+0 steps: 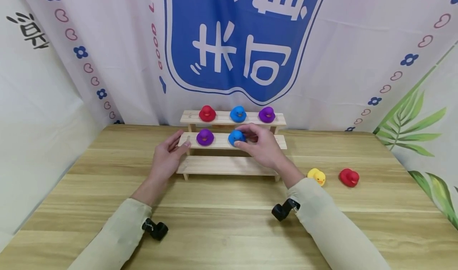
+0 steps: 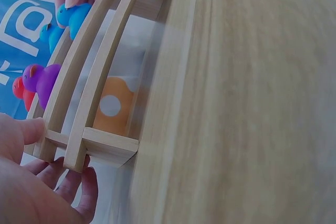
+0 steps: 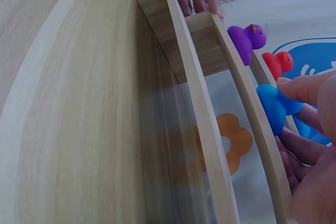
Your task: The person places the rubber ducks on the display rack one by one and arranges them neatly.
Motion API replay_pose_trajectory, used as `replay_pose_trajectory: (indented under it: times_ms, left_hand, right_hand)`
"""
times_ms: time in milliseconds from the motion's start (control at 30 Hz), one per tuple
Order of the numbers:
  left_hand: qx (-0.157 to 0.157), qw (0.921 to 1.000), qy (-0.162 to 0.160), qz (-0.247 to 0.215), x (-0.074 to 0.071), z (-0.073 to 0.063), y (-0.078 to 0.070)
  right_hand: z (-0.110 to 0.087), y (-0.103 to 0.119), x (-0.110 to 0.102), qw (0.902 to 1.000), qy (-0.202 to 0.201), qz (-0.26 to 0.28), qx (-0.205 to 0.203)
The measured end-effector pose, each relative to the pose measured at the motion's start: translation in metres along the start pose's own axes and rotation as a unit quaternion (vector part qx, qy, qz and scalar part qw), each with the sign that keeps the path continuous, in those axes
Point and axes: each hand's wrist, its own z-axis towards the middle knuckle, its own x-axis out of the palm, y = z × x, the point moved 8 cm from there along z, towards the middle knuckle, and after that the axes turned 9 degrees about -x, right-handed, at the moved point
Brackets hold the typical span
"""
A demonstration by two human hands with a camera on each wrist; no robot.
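Observation:
A three-tier wooden display shelf stands on the table. My right hand pinches a blue rubber duck between thumb and fingers at the middle tier. The duck sits right at the board's surface, as the right wrist view shows. At the shelf's left end my left hand grips the middle tier, with its thumb on the board and fingers curled round the end. Left of the pinched duck, a purple duck sits on the same tier. The top tier carries a red duck, another blue duck and another purple duck.
On the table, right of the shelf, are a yellow duck, partly behind my right forearm, and another red duck. A printed curtain hangs close behind the shelf. The bottom tier bears no duck.

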Motion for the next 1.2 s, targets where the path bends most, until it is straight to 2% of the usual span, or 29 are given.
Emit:
replay_pose_trajectory:
  times_ms: [200, 700, 1000, 1200]
  left_hand:
    - [0.002, 0.9999, -0.003, 0.014, -0.001, 0.001, 0.0]
    - [0.001, 0.9999, 0.002, 0.01, -0.001, 0.001, 0.001]
    - [0.006, 0.9999, -0.002, 0.008, -0.001, 0.001, 0.001]
    - [-0.002, 1.0, -0.001, 0.007, -0.001, 0.002, 0.002]
  right_hand:
    - [0.001, 0.001, 0.0, 1.0, 0.0, -0.003, 0.0]
    - [-0.001, -0.002, -0.003, 0.9997, 0.01, -0.014, 0.018]
    - [-0.005, 0.0, -0.012, 0.9999, 0.013, -0.006, 0.006]
    - [-0.013, -0.003, -0.022, 0.9999, 0.008, 0.008, 0.003]
